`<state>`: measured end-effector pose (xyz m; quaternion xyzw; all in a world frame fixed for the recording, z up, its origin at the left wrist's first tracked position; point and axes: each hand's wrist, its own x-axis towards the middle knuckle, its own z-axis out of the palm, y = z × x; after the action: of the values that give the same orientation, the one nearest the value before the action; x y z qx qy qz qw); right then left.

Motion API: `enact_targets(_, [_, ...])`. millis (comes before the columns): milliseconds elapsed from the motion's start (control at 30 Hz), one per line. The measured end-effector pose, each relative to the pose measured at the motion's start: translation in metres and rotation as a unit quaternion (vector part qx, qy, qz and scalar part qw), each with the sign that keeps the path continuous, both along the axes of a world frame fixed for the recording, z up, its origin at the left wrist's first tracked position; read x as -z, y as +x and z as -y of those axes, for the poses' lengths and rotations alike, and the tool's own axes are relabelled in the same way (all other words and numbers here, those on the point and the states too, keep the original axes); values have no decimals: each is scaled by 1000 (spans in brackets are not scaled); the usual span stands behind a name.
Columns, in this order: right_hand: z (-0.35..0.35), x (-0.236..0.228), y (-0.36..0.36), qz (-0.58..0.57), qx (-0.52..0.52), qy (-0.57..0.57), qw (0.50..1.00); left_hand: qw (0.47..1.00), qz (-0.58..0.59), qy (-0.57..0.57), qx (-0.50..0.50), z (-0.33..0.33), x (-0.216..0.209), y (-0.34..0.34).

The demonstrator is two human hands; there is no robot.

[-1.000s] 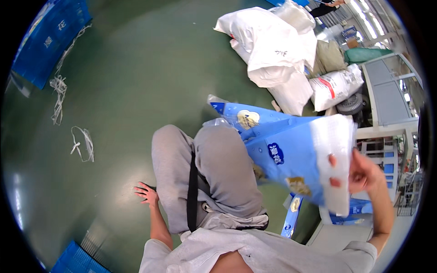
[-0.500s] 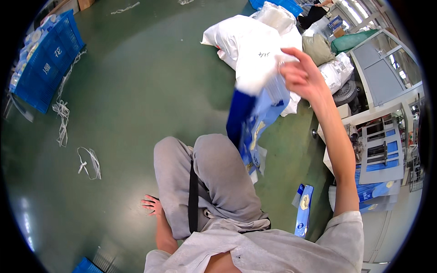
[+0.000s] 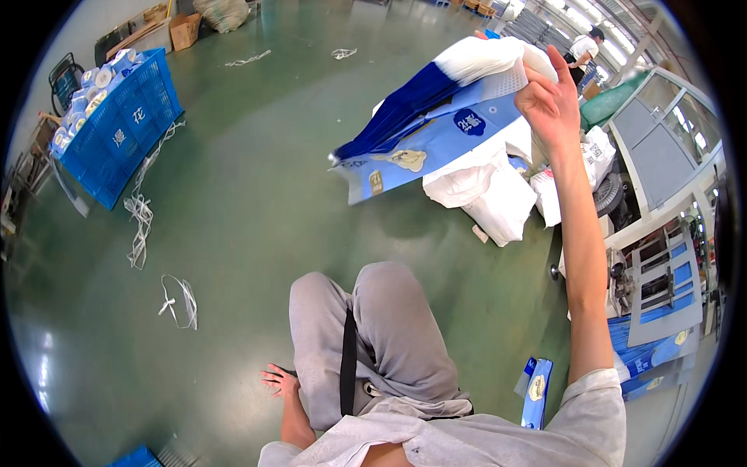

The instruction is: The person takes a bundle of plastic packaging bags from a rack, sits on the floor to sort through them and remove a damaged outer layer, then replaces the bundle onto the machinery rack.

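Observation:
My right hand [image 3: 549,107] is raised at the end of an outstretched arm, its thumb and fingers pinching the white end of a blue-and-white printed plastic packaging bag [image 3: 436,128]. The bag streams out to the left, off the floor, and hides part of the white sacks behind it. Down beside my bent left leg, my left hand [image 3: 281,380] has its fingers spread and holds nothing; whether it rests on the floor I cannot tell. Another folded blue packaging bag [image 3: 536,395] lies on the floor near my right side.
At the left stands a blue plastic crate [image 3: 117,136] full of wrapped rolls, with white strapping [image 3: 140,226] strewn beside it. White sacks [image 3: 498,194] sit ahead to the right. A machine [image 3: 657,272] with blue film lines the right side. Another person [image 3: 585,53] stands farther back.
My right hand has lifted and swung the packaging bag up; it hung down near my knee and now stretches out leftward. The view has tilted up slightly. My left hand stays beside my leg.

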<state>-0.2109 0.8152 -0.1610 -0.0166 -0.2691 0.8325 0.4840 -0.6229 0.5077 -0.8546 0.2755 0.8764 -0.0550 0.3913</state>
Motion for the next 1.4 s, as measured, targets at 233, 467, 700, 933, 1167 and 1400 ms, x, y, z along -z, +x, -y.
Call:
enact_targets(233, [74,53,50,-24,133,-13,991,999,-21,18,32,4,-1,8])
enact_targets(467, [246,201,116,-5,277,-191,942,998,-62,12,21,20,4,-17])
enact_targets(700, [368,65,166,117,563,-108,811,999,-12,11,31,7,-27,-4])
enact_targets(933, [185,-70,85,356,797,267,408,1000,-6,3,25,6,-32,-6])
enact_targets(1167, [-128,61,42,527,723,443,58,997,-51,21,51,10,-18,-7])
enact_targets(1400, [15,574,5,880,-7,427,208,995,-64,31,68,9,-19,-8])
